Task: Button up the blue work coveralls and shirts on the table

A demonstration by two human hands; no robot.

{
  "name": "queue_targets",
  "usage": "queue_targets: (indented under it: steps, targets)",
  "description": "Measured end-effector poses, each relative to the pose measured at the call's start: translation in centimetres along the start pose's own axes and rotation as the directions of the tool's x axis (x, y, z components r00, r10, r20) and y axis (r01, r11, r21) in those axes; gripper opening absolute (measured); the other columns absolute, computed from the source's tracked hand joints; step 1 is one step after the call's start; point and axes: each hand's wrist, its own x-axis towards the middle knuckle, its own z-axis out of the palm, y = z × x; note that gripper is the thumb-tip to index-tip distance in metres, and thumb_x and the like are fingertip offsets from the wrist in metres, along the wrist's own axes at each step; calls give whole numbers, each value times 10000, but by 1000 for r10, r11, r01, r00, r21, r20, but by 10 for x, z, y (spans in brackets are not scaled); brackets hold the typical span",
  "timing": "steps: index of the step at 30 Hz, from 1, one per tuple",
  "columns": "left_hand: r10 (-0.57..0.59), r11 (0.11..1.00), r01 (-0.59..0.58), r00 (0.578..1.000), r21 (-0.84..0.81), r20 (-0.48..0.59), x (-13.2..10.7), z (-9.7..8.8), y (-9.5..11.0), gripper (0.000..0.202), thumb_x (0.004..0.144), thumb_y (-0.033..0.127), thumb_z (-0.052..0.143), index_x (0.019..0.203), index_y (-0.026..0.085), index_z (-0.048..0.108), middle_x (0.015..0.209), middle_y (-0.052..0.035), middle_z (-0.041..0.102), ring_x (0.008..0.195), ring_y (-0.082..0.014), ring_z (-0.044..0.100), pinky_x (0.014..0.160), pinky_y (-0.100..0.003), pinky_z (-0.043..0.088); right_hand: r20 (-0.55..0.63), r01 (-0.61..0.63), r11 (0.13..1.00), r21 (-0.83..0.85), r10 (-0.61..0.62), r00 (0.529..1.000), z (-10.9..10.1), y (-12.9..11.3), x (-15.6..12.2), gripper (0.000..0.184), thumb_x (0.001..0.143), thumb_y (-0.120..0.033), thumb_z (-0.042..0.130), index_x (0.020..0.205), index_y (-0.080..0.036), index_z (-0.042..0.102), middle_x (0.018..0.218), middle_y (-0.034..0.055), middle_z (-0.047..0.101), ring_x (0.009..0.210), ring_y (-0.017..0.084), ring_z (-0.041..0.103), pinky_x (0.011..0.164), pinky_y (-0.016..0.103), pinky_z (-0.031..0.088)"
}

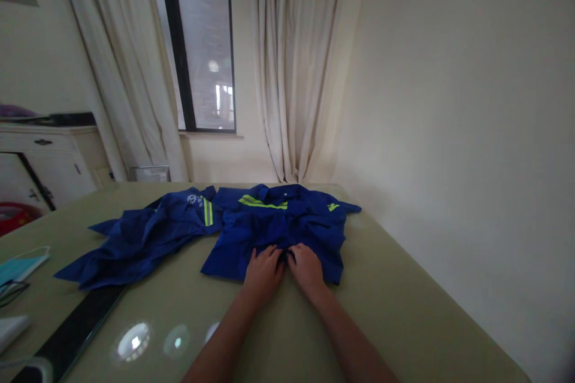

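Observation:
A dark blue work shirt (265, 227) with yellow-green reflective strips lies on the table, its collar toward the window. At the middle of its near hem my left hand (264, 272) has its fingers bent onto the cloth. Close beside it, my right hand (307, 266) also has its fingers curled in on the hem. Both hands look closed on the fabric, though the fingertips are partly hidden. A second blue work garment (153, 239), with a white emblem and a reflective band, lies crumpled to the left, touching the shirt's side.
The glossy greenish table (381, 311) runs beside a wall on the right. A black strip (85, 323) crosses its left part. A face mask (22, 266), glasses (13, 290) and a white object (11, 329) are at the left edge. Curtains (296, 72) hang behind.

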Motion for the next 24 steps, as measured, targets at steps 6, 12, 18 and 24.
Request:
queue_targets:
  steps: [6,12,18,24]
  targets:
    - [24,999,-29,991,-36,-135,-6,-2,-1,200,955,181,522,1024,228,704,1163,-67,705,1037,-236,690,1053,-469,475,-72,-31,989,146,42,997,5,15,-2,266,1004,-351,547,864,-196,712,894,58,748,835,210,706,720,252,476]
    - [71,978,-137,926,-156,-372,-8,-3,-4,209,1000,208,427,1025,206,634,1063,-91,697,1005,-243,662,913,-405,517,-239,36,843,536,110,965,-1,19,-5,390,880,-543,692,750,-176,714,682,22,703,628,201,638,588,269,461]
    - [-159,864,20,959,-503,-234,-3,2,-7,207,961,308,530,1144,225,578,950,-41,707,862,-219,702,802,-357,540,-294,155,747,647,57,954,-7,9,-13,351,903,-432,695,1176,-212,675,913,47,757,838,222,726,785,303,569]
    - [-56,729,-5,996,-685,-66,-9,-15,-10,234,844,273,656,1073,234,681,946,-20,749,897,-209,691,821,-312,518,-455,293,821,491,-45,889,-15,6,-16,141,965,-301,604,1071,-233,667,965,58,732,893,208,715,834,312,562]
